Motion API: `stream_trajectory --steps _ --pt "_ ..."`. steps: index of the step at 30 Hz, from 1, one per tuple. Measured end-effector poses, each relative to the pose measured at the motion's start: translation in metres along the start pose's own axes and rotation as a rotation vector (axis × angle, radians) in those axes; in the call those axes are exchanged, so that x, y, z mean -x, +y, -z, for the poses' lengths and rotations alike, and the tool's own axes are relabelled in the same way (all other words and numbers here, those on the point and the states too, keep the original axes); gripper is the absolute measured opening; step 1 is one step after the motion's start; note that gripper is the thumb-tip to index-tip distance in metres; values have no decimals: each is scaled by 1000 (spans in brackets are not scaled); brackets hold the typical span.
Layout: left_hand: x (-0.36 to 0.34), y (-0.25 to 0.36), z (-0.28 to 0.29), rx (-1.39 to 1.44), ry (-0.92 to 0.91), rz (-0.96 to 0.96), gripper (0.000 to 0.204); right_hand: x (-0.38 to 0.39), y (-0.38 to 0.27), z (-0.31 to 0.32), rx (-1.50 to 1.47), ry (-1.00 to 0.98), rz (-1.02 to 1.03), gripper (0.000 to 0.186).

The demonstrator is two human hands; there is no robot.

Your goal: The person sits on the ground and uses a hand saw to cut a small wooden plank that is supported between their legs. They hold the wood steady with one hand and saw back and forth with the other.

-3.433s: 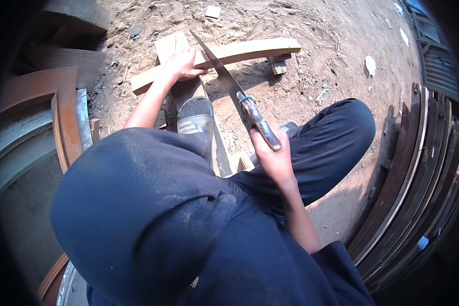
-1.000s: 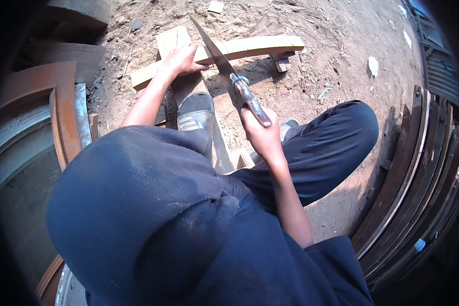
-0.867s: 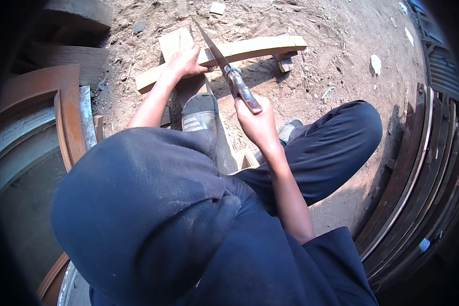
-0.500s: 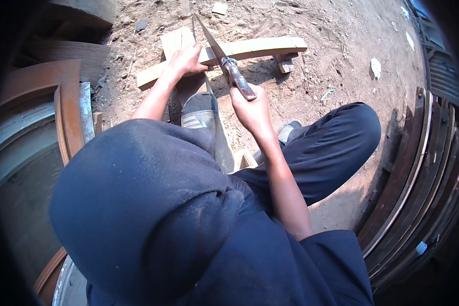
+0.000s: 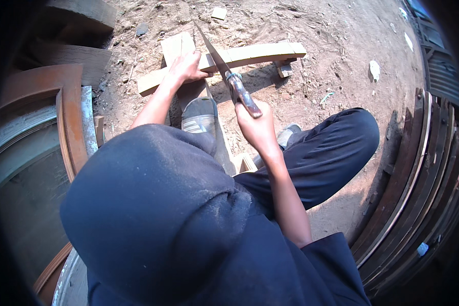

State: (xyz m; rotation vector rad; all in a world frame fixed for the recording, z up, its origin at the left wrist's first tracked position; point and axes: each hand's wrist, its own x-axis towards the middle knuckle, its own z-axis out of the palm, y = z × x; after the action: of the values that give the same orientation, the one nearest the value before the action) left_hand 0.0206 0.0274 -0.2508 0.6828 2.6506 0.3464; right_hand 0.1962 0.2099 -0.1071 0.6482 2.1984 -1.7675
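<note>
My right hand is closed around the dark, worn handle of a handsaw. Its narrow blade slants up and left across a pale, slightly curved wooden beam, with the toothed tip beyond the beam's far side. To the left of the blade, my left hand presses down on the beam and grips it, fingers curled over its near edge. A wooden block lies under the beam there. My left foot, in a grey shoe, rests on wood just below that hand.
Another small block props the beam's right end above the dirt ground. At left lean brown wooden frames and thick timber. Long dark boards are stacked at right. A wood offcut lies on the dirt at the far side.
My right hand has drawn the saw back toward me and slightly right, its tip lower in view. My left hand stays in place on the beam.
</note>
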Motion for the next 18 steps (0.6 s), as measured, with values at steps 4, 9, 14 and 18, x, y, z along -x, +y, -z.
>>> stream_trajectory --steps 4,9,14,18 --pt "1 -3 -7 12 63 -4 60 54 7 22 23 8 -7 16" --pt "-5 -3 -8 25 34 -41 60 -17 -1 -7 -4 64 15 23" --pt "-5 -9 -9 28 7 3 60 28 10 8 60 32 18 20" --pt "0 -9 -3 17 -35 43 65 48 9 16 31 24 0 18"
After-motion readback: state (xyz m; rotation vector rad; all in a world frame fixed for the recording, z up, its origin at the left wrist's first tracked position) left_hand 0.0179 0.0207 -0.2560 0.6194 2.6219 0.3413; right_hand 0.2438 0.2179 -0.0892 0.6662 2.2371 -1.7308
